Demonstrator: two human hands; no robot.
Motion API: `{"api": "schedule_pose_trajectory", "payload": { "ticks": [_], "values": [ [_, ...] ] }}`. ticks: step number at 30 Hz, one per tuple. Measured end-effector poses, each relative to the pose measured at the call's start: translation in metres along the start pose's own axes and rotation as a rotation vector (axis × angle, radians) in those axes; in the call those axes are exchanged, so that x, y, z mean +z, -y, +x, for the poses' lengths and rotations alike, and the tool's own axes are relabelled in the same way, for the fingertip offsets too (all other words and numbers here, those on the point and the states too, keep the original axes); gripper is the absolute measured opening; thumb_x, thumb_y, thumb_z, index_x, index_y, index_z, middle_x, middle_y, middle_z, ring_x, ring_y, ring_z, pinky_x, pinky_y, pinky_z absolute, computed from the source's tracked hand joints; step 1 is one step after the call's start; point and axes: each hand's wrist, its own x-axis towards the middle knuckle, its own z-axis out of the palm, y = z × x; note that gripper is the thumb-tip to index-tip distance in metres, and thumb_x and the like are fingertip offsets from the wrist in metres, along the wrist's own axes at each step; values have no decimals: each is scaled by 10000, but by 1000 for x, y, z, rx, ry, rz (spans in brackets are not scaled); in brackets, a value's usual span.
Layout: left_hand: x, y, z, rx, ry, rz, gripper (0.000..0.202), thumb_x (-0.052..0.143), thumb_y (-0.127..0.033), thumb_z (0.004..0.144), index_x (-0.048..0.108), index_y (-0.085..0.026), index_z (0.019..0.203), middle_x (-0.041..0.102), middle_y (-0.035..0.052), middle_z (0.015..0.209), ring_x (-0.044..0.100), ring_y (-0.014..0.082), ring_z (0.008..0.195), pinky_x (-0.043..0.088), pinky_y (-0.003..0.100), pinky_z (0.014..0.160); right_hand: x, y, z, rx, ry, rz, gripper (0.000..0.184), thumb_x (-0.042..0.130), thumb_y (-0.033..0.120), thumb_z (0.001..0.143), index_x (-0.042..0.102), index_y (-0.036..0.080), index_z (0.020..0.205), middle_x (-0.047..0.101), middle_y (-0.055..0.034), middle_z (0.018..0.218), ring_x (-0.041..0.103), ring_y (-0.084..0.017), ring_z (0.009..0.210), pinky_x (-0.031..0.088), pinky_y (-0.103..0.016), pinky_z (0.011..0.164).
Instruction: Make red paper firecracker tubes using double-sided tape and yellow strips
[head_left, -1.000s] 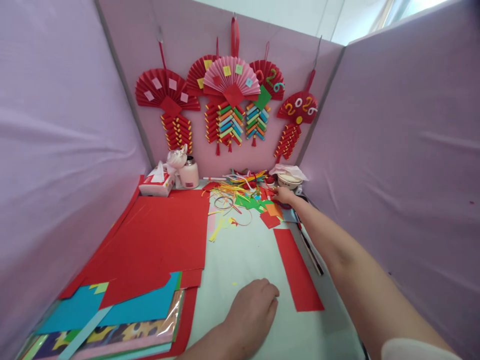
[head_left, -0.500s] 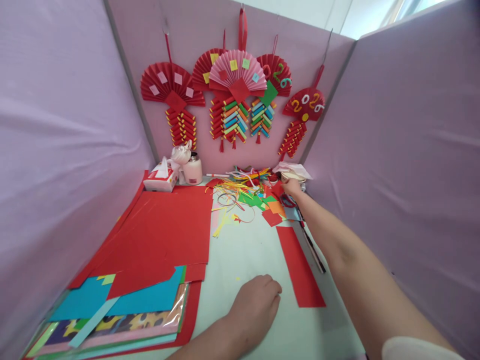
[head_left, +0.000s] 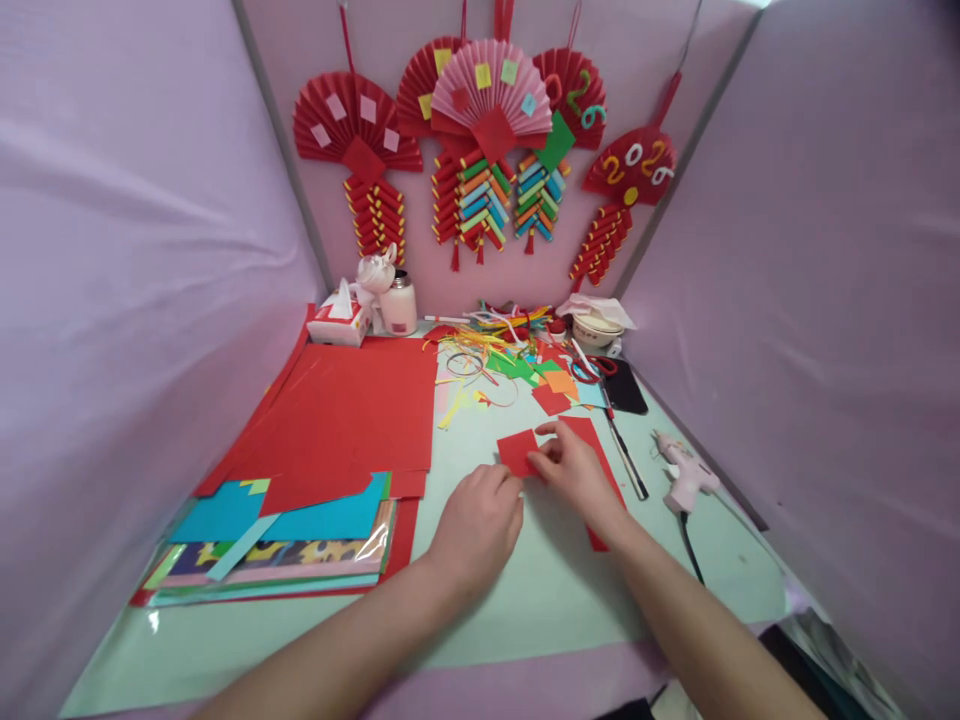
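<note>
Between my hands is a small red paper square, held just over the table. My right hand pinches its right edge between thumb and fingers. My left hand is closed, its curled fingers at the square's lower edge; its fingertips are partly hidden. Beneath my right hand and wrist lies a long red paper strip, partly covered by them.
Large red sheets and a pack of coloured paper lie left. Paper scraps, red-handled scissors, a phone and a glue gun lie behind and right. Fan decorations hang on the back wall.
My right hand has come back from the bowl at the far right and now has the red square. My left hand has closed in on the square. The view has tilted down.
</note>
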Motion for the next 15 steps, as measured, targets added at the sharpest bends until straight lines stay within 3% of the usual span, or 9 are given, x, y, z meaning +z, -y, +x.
{"api": "schedule_pose_trajectory", "payload": {
  "ticks": [5,9,12,15],
  "values": [
    [15,13,-18,44,89,161,282,497,-172,875,589,-117,1135,611,137,1201,534,283,1161,458,440,959,18,-4,-20,-73,-17,-424,213,524,230,831,555,182,1036,625,-35,744,591,-216,766,456,-325,682],
    [22,16,-21,73,161,180,435,536,-302,888,512,-116,1281,479,140,1400,407,279,1317,360,439,1086,0,-10,-25,-192,-135,-529,291,544,244,838,559,143,1110,602,-119,1018,556,-248,980,462,-378,852],
    [23,17,-21,85,212,162,490,524,-375,897,486,-121,1314,418,141,1445,373,264,1343,333,428,1106,-20,-19,-39,-236,-218,-559,277,466,248,890,567,159,1132,575,-122,1126,533,-238,1059,443,-394,932],
    [24,17,-21,93,237,134,568,514,-455,888,449,-128,1347,383,157,1463,344,265,1359,300,447,1118,-34,-37,-55,-189,-160,-614,299,415,250,914,588,182,1148,582,-114,1185,527,-248,1103,443,-423,957]
  ]
}}
